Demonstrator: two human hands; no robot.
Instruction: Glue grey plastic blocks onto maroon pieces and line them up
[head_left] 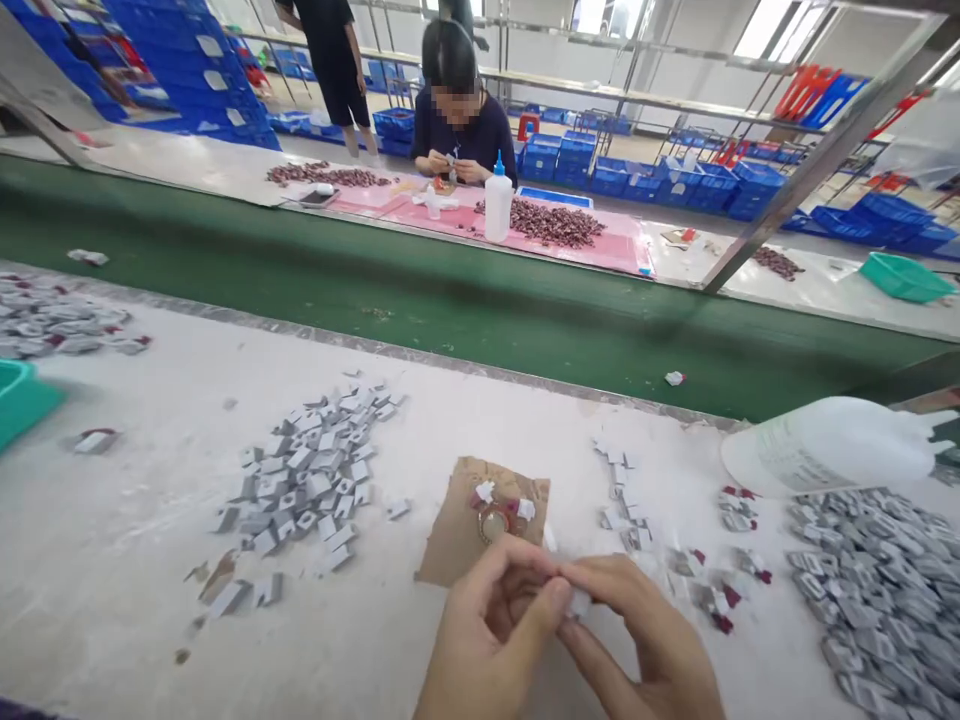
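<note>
My left hand [499,625] and my right hand [637,630] meet low in the view, fingertips pinched together around a small light-grey plastic part [577,602]. Fingers cover most of that part. Just beyond them lies a piece of brown cardboard [448,540], with a round shallow cap [493,526] on it. Two small white pieces [526,509] with dark-red bits rest beside the cap. To the left is a loose heap of grey block-shaped parts [307,480]. Right of my hands, several grey parts with dark-red ends [712,597] lie scattered.
A white plastic bottle [832,445] lies on its side at the right, by a large pile of grey parts [885,590]. A teal tray [26,400] stands at the left edge. Beyond the green belt [420,310], a person [465,110] sits handling small parts near an upright bottle [497,205].
</note>
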